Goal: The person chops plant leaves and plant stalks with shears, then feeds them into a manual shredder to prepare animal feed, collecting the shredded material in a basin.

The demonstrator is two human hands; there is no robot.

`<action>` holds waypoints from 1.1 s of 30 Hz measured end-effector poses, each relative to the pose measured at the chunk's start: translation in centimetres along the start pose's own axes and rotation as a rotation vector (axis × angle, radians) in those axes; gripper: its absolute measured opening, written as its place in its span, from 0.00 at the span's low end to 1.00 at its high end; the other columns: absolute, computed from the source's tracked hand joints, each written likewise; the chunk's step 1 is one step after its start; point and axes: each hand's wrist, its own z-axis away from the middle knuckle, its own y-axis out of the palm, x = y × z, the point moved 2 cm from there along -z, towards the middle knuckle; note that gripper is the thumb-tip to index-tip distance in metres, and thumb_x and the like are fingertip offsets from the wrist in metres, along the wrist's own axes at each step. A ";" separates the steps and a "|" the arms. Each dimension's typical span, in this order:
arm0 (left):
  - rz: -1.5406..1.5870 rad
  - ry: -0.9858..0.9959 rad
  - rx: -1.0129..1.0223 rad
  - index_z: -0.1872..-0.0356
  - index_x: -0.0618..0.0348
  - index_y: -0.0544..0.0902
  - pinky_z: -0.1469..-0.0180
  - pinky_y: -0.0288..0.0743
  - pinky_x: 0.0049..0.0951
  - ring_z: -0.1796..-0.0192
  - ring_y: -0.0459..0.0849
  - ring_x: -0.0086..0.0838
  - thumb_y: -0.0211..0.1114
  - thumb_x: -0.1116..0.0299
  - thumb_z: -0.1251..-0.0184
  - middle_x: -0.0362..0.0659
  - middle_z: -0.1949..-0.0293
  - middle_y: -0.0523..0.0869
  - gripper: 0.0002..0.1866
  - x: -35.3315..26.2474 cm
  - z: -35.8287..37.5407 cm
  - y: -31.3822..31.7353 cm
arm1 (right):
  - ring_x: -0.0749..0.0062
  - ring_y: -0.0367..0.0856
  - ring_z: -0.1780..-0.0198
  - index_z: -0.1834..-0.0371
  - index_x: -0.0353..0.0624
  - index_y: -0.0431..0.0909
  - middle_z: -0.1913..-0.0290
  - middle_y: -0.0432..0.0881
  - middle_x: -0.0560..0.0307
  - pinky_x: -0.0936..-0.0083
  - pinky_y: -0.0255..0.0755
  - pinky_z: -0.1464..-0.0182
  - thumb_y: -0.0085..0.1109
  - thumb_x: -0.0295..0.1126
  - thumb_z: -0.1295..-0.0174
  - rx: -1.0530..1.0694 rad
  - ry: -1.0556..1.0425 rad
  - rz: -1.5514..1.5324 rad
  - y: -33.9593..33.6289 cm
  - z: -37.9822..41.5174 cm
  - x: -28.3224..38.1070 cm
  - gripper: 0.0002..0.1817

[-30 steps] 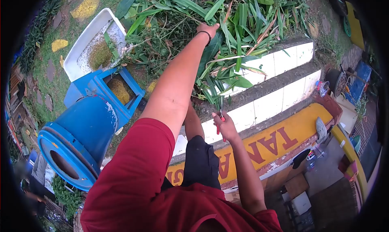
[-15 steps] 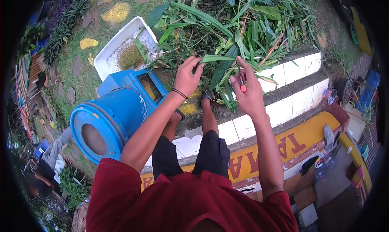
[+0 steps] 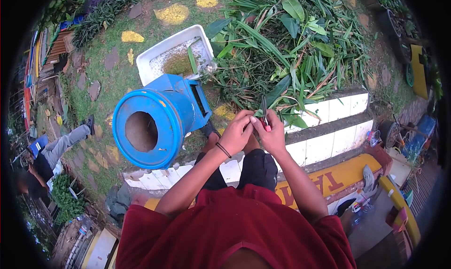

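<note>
My left hand point(image 3: 236, 132) is closed, its fingertips against a small piece of green leaf point(image 3: 258, 113). Right beside it, my right hand point(image 3: 271, 136) is wrapped round scissors point(image 3: 265, 110) with red handles and dark blades pointing away from me. The two hands meet in front of my knees. Beyond them lies a big heap of cut leaves and stems point(image 3: 282, 48). Left of my hands stands a blue machine point(image 3: 176, 104) with a round opening. Behind the machine, a white tray point(image 3: 144, 62) holds greenish chopped bits and one long leaf.
A white-tiled ledge point(image 3: 324, 138) runs below the heap, with a yellow lettered strip point(image 3: 329, 176) nearer me. Another person point(image 3: 63, 144) in grey trousers is at the far left. Yellow stepping stones point(image 3: 172, 14) dot the grass.
My hands have come together and nearer my body. The long leaf strip stretched between them no longer shows; a small green piece is at my fingertips. The view has shifted, showing more of the machine's opening.
</note>
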 end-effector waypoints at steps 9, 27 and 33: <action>-0.020 -0.076 0.095 0.27 0.62 0.64 0.26 0.63 0.42 0.27 0.68 0.48 0.69 0.69 0.40 0.55 0.30 0.68 0.38 1.5 1.2 -2.9 | 0.76 0.78 0.77 0.64 0.43 0.73 0.77 0.76 0.61 0.75 0.78 0.71 0.58 0.42 0.27 0.329 0.488 -0.808 0.6 0.7 3.5 0.14; -0.560 -0.664 -0.148 0.47 0.64 0.82 0.49 0.76 0.49 0.56 0.86 0.53 0.54 0.48 0.23 0.60 0.61 0.87 0.26 -1.5 30.0 -30.8 | 0.79 0.77 0.68 0.33 0.40 0.70 0.68 0.76 0.63 0.80 0.72 0.65 0.59 0.48 0.28 0.654 0.300 0.114 10.1 4.4 11.9 0.28; -0.952 -0.910 0.165 0.54 0.66 0.84 0.47 0.77 0.51 0.52 0.85 0.57 0.54 0.45 0.26 0.63 0.58 0.86 0.28 -0.8 27.3 -35.7 | 0.79 0.77 0.69 0.45 0.37 0.75 0.70 0.77 0.62 0.79 0.73 0.65 0.60 0.48 0.29 0.700 0.525 0.007 12.3 10.2 4.3 0.24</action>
